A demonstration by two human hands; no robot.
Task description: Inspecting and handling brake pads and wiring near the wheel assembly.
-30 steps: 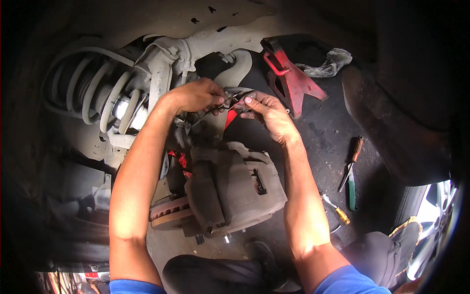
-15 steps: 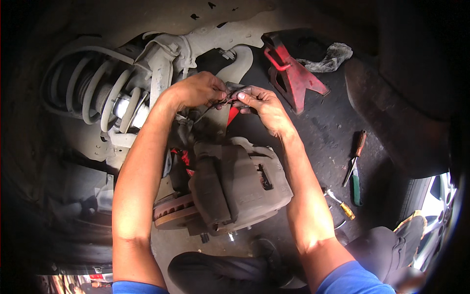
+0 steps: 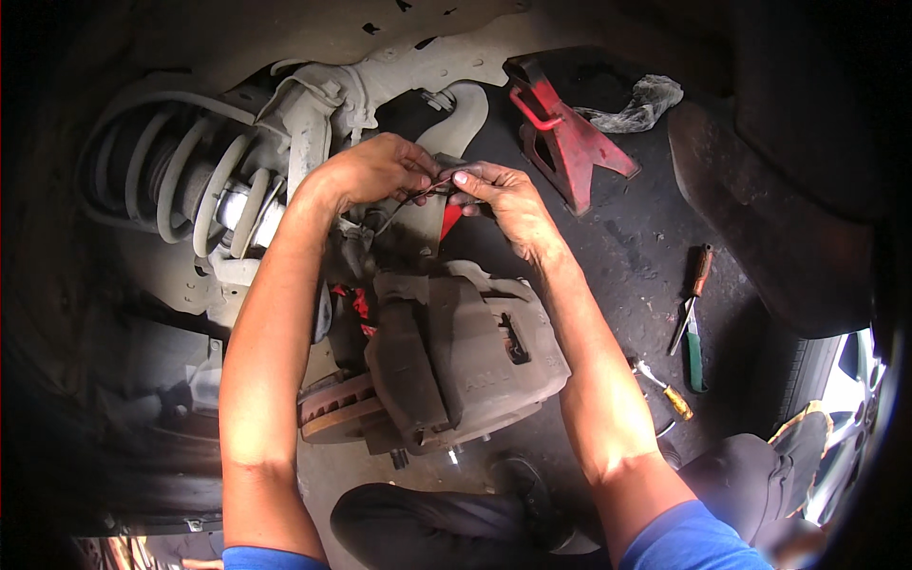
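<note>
Past the brake caliper (image 3: 475, 361)'s upper edge, the left hand (image 3: 372, 176) and right hand (image 3: 505, 198) are apparently working a thin wire (image 3: 432, 188) between them, fingers pinching closed on it, the next move probably calling for steadiness

And there's a red jack stand (image 3: 574, 150) on the dark floor (image 3: 622, 252), crumpled plastic sheet (image 3: 648, 103) just right of it! Below, a brown-handled tool (image 3: 703, 272) lies beside a green handle (image 3: 696, 361), a yellow-handled tool (image 3: 678, 404) nearby, a wheel (image 3: 803, 388) far right.
</note>
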